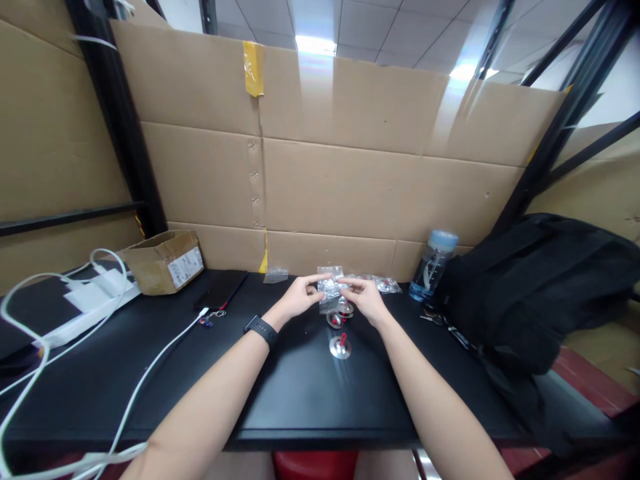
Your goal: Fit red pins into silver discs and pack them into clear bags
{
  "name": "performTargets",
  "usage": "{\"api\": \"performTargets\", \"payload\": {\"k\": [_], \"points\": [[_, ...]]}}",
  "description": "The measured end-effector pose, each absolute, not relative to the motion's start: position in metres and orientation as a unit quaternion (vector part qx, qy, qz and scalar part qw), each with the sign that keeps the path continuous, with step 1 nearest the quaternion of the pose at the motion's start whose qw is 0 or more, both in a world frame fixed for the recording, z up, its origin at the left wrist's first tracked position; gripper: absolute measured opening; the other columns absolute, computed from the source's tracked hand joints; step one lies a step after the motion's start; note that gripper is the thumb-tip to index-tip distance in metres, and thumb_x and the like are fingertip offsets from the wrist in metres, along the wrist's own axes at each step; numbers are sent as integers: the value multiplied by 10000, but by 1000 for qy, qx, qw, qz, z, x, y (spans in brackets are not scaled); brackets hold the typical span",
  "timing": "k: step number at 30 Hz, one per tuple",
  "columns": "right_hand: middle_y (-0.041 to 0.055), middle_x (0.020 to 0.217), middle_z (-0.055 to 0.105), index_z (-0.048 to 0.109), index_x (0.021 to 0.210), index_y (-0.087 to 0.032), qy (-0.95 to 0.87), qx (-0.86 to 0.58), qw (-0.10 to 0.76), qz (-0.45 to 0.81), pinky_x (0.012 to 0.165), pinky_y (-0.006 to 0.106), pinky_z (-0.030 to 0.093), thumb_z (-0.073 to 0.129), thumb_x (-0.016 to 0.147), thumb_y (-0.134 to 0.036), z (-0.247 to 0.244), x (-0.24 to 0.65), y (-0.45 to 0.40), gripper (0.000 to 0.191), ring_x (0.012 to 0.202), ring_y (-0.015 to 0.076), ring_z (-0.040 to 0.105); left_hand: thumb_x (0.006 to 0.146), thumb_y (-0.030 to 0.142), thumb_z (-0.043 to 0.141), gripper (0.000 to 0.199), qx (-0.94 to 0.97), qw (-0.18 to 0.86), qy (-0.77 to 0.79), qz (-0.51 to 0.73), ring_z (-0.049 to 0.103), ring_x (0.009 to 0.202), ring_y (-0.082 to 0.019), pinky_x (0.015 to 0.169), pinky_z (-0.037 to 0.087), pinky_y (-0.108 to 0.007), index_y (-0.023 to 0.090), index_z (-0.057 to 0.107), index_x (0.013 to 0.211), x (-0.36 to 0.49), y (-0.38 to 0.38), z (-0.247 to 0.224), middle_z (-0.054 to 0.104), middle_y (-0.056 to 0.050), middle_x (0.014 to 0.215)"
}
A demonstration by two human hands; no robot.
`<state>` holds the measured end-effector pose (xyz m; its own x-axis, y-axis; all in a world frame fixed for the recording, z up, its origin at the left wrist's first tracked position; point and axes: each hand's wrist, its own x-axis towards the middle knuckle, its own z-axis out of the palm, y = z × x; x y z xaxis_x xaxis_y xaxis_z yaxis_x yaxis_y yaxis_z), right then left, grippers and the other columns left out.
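Note:
A small clear plastic bag [330,288] is held up between my two hands over the black table. My left hand [300,295] pinches its left edge, and a dark watch sits on that wrist. On the bag's right side, my right hand [367,299] has its thumb and fingers closed on it. Just below the bag lie shiny round metal discs with red loops, one disc [335,321] partly overlapping another. Closer to me rests a separate metal disc [341,347] with a red loop standing up. What the bag contains is blurred by glare.
More clear bags [385,284] lie behind my right hand, and a flat bag [275,275] lies by the cardboard wall. At right stand a water bottle [434,265] and a black backpack [540,293]. A phone [220,291], cardboard box [163,263], power strip [95,320] and white cables occupy the left.

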<state>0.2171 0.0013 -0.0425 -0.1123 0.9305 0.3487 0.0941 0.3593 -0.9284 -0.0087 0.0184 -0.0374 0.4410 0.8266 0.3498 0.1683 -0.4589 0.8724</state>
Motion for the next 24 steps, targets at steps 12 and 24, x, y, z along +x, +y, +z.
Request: {"api": "performTargets", "payload": {"k": [12, 24], "points": [[109, 1162, 746, 730, 1232, -185, -601, -391, 559, 416, 754, 320, 556, 862, 675, -369, -31, 218, -7, 601, 811, 187, 685, 748, 165, 762, 878, 722, 488, 255, 419, 493, 637, -30, 617, 428, -217, 246, 434, 1559, -14, 15, -34, 511, -181, 1503], [13, 721, 740, 629, 1140, -185, -557, -419, 564, 444, 628, 299, 536, 904, 582, -371, -46, 218, 3, 649, 652, 189, 691, 711, 73, 626, 954, 766, 429, 273, 393, 527, 599, -9, 584, 457, -201, 287, 325, 1591, -6, 11, -42, 367, -209, 1611]]}}
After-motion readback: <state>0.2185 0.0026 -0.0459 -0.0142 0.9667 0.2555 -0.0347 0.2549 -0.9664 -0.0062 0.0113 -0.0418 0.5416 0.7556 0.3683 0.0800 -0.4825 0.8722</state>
